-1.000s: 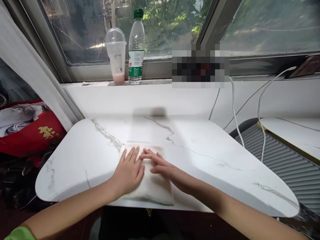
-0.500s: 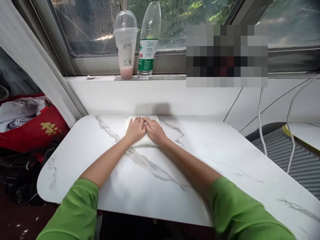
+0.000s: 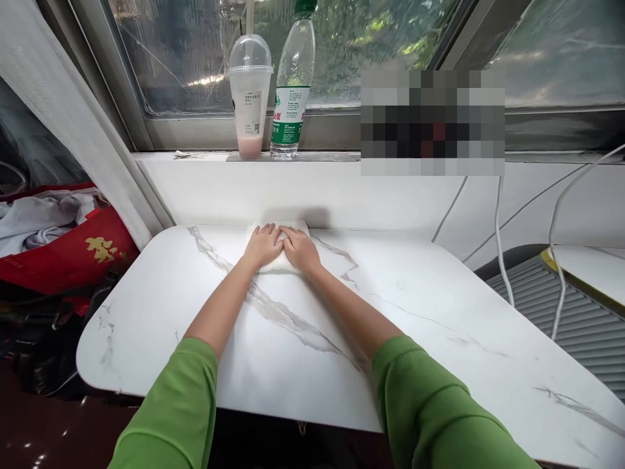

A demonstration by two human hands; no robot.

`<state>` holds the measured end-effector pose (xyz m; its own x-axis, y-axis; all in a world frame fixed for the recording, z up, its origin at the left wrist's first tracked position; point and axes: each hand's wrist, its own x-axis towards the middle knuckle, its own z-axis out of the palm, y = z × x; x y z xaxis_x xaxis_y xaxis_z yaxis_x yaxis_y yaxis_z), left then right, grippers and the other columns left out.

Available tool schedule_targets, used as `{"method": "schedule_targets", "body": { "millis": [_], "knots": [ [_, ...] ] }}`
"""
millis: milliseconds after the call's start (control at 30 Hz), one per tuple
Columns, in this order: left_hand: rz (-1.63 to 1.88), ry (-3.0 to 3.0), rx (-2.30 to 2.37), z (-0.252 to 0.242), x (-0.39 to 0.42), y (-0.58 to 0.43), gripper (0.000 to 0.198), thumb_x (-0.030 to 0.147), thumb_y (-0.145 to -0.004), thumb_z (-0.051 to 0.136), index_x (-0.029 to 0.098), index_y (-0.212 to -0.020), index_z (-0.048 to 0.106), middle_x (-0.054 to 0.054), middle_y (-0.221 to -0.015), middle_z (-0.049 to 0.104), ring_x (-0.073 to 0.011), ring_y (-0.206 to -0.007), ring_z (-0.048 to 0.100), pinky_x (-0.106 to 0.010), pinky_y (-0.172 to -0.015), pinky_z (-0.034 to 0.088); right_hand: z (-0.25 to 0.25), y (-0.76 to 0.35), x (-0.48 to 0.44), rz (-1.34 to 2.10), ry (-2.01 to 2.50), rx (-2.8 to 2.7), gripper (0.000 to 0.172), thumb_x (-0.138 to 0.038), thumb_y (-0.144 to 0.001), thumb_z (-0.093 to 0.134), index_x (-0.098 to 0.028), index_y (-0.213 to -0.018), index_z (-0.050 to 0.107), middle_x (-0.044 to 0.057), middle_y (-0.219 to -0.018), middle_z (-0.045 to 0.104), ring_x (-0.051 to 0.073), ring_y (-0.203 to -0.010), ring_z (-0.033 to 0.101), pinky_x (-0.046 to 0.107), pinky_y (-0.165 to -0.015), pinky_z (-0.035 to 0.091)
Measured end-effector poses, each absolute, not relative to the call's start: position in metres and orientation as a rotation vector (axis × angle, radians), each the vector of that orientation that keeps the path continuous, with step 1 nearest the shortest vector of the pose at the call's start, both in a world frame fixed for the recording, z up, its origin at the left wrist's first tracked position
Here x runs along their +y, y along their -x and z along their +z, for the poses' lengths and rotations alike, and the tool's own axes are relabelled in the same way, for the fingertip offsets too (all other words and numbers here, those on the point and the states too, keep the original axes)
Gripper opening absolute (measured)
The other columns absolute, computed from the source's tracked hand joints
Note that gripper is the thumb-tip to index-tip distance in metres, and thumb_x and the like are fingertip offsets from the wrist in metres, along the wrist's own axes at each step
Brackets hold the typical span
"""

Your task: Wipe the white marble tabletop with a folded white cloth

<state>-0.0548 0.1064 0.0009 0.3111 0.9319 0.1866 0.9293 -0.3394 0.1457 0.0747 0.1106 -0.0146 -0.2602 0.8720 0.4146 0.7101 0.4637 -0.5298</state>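
Note:
A folded white cloth (image 3: 283,264) lies on the white marble-patterned table (image 3: 161,312), close to the wall at its far edge. My left hand (image 3: 264,245) rests flat on the cloth's left part, fingers stretched forward. Beside it, my right hand (image 3: 299,248) lies palm down on the right part, its fingers also extended. The two hands touch or nearly touch at the thumbs. Much of the cloth is covered by them, and its near edge shows below.
On the window sill stand a lidded plastic cup (image 3: 250,107) with pink drink and a clear bottle (image 3: 291,98) with a green label. White cables (image 3: 499,241) hang at the right. A red bag (image 3: 73,241) with clothes sits left of the table. One sill area is blurred out.
Both hands and the cloth under them have slid slightly away from me, toward the wall. The camera view has shifted a little.

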Motion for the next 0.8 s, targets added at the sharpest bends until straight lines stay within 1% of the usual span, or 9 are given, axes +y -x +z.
{"method": "schedule_targets", "body": {
  "millis": [167, 300, 433, 533, 633, 733, 800],
  "knots": [
    [0.312, -2.57, 1.762, 0.002, 0.069, 0.063, 0.046, 0.031, -0.097, 0.034, 0.013, -0.138, 0.042, -0.012, -0.151, 0.036, -0.0206, -0.141, 0.028, -0.039, -0.116, 0.016, -0.016, -0.071, 0.072, 0.35, 1.352, -2.043, 0.051, -0.013, -0.085, 0.032, -0.016, -0.131, 0.055, 0.008, -0.135, 0.057, 0.024, -0.132, 0.045, 0.046, -0.112, 0.03],
    [0.268, -2.642, 1.651, 0.004, 0.022, 0.078, 0.047, 0.034, -0.096, 0.038, 0.016, -0.139, 0.041, -0.012, -0.152, 0.034, -0.02, -0.142, 0.027, -0.039, -0.117, 0.014, -0.019, -0.066, 0.019, 0.394, 1.338, -2.037, 0.052, -0.015, -0.086, 0.032, -0.015, -0.134, 0.052, 0.009, -0.139, 0.053, 0.024, -0.135, 0.041, 0.047, -0.114, 0.026],
    [0.289, -2.675, 1.557, 0.004, -0.038, 0.097, 0.05, 0.036, -0.096, 0.04, 0.01, -0.139, 0.042, -0.014, -0.151, 0.034, -0.0229, -0.142, 0.026, -0.041, -0.118, 0.014, -0.02, -0.057, -0.044, 0.451, 1.248, -2.071, 0.053, -0.018, -0.085, 0.034, -0.013, -0.135, 0.051, 0.011, -0.14, 0.052, 0.024, -0.135, 0.04, 0.049, -0.115, 0.025],
    [0.331, -2.685, 1.524, 0.006, -0.079, 0.113, 0.051, 0.036, -0.096, 0.038, 0.008, -0.139, 0.042, -0.016, -0.149, 0.037, -0.0244, -0.142, 0.027, -0.045, -0.118, 0.016, -0.018, -0.044, -0.084, 0.473, 1.164, -2.109, 0.055, -0.017, -0.085, 0.033, -0.012, -0.138, 0.047, 0.011, -0.143, 0.048, 0.023, -0.137, 0.037, 0.051, -0.116, 0.022],
    [0.328, -2.647, 1.548, 0.012, -0.109, 0.128, 0.052, 0.036, -0.097, 0.034, 0.008, -0.14, 0.039, -0.017, -0.15, 0.036, -0.0238, -0.143, 0.024, -0.046, -0.118, 0.017, -0.014, -0.031, -0.108, 0.534, 1.108, -2.167, 0.059, -0.014, -0.084, 0.032, -0.012, -0.142, 0.042, 0.011, -0.147, 0.043, 0.02, -0.14, 0.032, 0.051, -0.117, 0.02],
    [0.253, -2.551, 1.572, 0.021, -0.124, 0.137, 0.052, 0.037, -0.1, 0.027, 0.011, -0.144, 0.034, -0.014, -0.152, 0.032, -0.0219, -0.144, 0.02, -0.046, -0.118, 0.018, -0.011, -0.021, -0.118, 0.56, 1.07, -2.247, 0.063, -0.013, -0.083, 0.034, -0.016, -0.146, 0.036, 0.008, -0.152, 0.036, 0.02, -0.143, 0.025, 0.051, -0.117, 0.018],
    [0.188, -2.481, 1.589, 0.022, -0.121, 0.14, 0.051, 0.037, -0.1, 0.023, 0.015, -0.146, 0.031, -0.012, -0.154, 0.029, -0.0219, -0.145, 0.018, -0.047, -0.117, 0.018, -0.01, -0.016, -0.114, 0.543, 1.056, -2.306, 0.065, -0.013, -0.083, 0.035, -0.016, -0.148, 0.031, 0.008, -0.154, 0.03, 0.021, -0.145, 0.019, 0.051, -0.118, 0.016]
  ]
}}
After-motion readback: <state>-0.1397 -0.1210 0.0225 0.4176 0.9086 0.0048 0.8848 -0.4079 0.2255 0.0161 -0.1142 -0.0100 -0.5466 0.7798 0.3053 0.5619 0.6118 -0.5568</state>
